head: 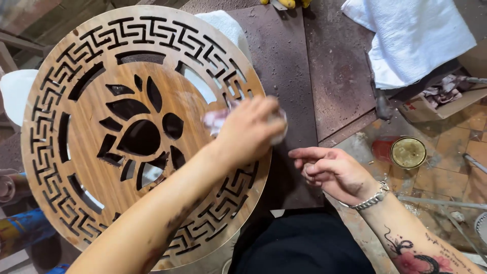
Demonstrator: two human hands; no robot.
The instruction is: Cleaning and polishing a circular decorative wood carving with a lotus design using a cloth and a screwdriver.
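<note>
Round wood panel (101, 127) brown w/ key-border, petal cutouts; towel (416, 35) white; can (408, 152) red.

A brown cardboard box (431, 107) sits open at right, holding rags.

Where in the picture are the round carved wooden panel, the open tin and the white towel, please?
round carved wooden panel (86, 127), head view, on the solid wood left of the flower cut-out.
open tin (408, 152), head view, on its yellowish contents.
white towel (413, 35), head view, on the middle of the cloth.
</note>
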